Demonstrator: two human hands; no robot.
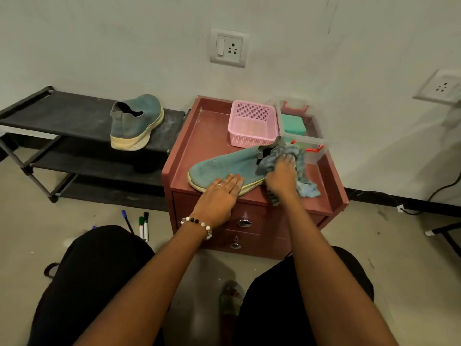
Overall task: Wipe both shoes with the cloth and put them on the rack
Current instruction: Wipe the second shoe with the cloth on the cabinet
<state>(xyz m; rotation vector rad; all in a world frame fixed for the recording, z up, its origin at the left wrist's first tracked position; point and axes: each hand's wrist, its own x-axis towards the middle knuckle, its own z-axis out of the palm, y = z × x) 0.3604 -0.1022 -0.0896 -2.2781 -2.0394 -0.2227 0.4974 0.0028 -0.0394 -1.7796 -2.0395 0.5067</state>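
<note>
One teal knit shoe (224, 164) with a cream sole lies on its side on the maroon drawer cabinet (199, 136), toe pointing left. My left hand (219, 196) lies flat on the shoe's near side, fingers straight. My right hand (282, 176) grips a blue-grey cloth (303, 168) and presses it against the heel end of this shoe. The second teal shoe (137, 121) stands upright on the top shelf of the black shoe rack (62, 113) at the left, heel toward me.
A pink basket (252, 124) and a clear box with a green item (294, 124) sit at the cabinet's back. Markers (144, 227) lie on the floor by my left knee. Wall sockets are above; a cable runs along the right skirting.
</note>
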